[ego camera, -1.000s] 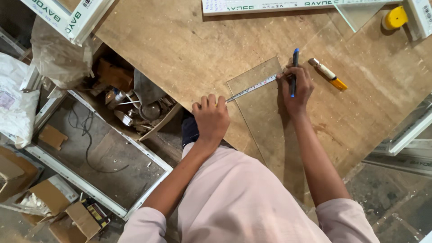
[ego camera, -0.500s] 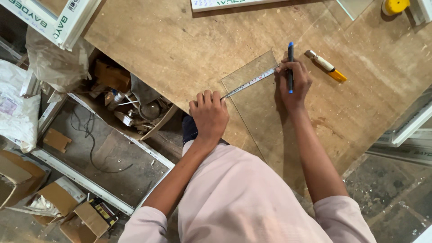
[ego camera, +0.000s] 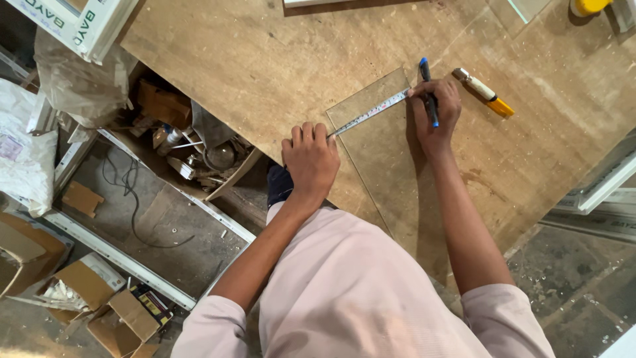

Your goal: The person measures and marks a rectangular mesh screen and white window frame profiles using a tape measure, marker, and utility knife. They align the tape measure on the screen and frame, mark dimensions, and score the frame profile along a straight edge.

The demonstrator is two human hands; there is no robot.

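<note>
Measuring a clear glass pane point(ego camera: 387, 149) on the brown plywood table point(ego camera: 265, 59).
Left hand point(ego camera: 310, 159) pressed the steel tape blade point(ego camera: 368, 113) down, fingers together; right hand point(ego camera: 435, 113) clamped fingers around a blue marker pen point(ego camera: 427, 86). Open wooden box point(ego camera: 228, 182) at left held scrap hardware.

Worn plywood tabletop point(ego camera: 252, 59), clear glass pane point(ego camera: 391, 166) flat on it, tape measure blade point(ego camera: 371, 113) across the pane, yellow-handled cutter point(ego camera: 485, 93) beside

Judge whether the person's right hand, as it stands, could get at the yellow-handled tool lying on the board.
Probably yes. The right hand lies close beside the yellow-handled tool, with only bare board between them. But it holds a blue pen, which could hamper a grasp.
</note>
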